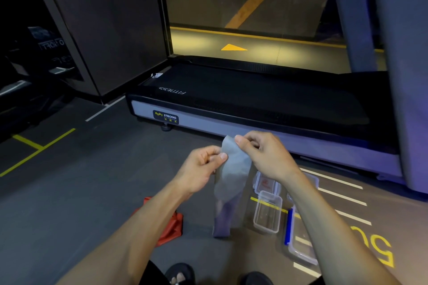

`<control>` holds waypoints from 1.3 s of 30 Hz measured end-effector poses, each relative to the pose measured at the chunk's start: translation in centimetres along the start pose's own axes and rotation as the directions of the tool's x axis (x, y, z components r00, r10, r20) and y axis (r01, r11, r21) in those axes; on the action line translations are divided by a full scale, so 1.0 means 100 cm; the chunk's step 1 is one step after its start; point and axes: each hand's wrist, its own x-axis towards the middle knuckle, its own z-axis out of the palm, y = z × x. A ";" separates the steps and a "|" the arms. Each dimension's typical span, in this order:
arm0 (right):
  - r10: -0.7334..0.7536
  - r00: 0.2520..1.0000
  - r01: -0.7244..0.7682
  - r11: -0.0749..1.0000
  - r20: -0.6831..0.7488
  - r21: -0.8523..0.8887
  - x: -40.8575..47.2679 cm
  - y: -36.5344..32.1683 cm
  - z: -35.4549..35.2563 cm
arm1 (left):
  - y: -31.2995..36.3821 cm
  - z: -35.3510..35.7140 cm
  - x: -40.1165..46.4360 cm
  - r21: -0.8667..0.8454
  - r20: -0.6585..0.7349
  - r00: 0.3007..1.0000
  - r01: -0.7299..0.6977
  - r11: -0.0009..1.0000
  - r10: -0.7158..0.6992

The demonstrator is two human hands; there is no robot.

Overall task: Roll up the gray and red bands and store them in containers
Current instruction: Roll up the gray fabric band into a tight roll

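I'm holding the thin gray stretchy band (234, 169) up over the gym floor, my left hand (200, 169) and right hand (264, 152) both pinching its top edge. The crumpled red band (171, 227) is lying beside the clear plastic containers (267, 213), treadmill (254, 102) behind.

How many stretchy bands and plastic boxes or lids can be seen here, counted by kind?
Flat gray rubber band, pinched by the left hand and right hand: 1
Crumpled red rubber band on the floor: 1
Clear plastic containers, small one, larger one with a blue clip: 2
Clear plastic lid: 1
Total: 5
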 end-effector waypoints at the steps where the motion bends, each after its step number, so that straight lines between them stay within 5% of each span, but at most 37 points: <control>1: -0.014 1.000 0.014 1.000 0.002 -0.017 0.000 -0.001 0.000 | 0.000 0.000 0.000 -0.011 -0.002 1.000 -0.002 1.000 0.002; 13: -0.041 0.984 0.038 0.999 0.173 0.026 -0.001 0.000 0.001 | 0.003 -0.002 -0.002 -0.027 0.006 0.998 -0.060 0.998 0.061; 17: -0.036 0.996 0.034 0.999 0.086 0.015 0.000 -0.003 -0.001 | 0.004 0.001 -0.003 -0.097 0.064 0.997 -0.033 0.995 0.040; 31: -0.015 0.996 0.019 0.998 -0.084 0.056 0.004 0.004 -0.006 | -0.001 -0.003 -0.001 0.087 0.021 0.999 0.026 0.996 -0.027; 39: 0.044 0.999 -0.044 0.999 -0.007 -0.013 0.004 0.000 -0.003 | 0.000 -0.003 -0.001 0.019 -0.015 0.999 0.034 0.999 -0.034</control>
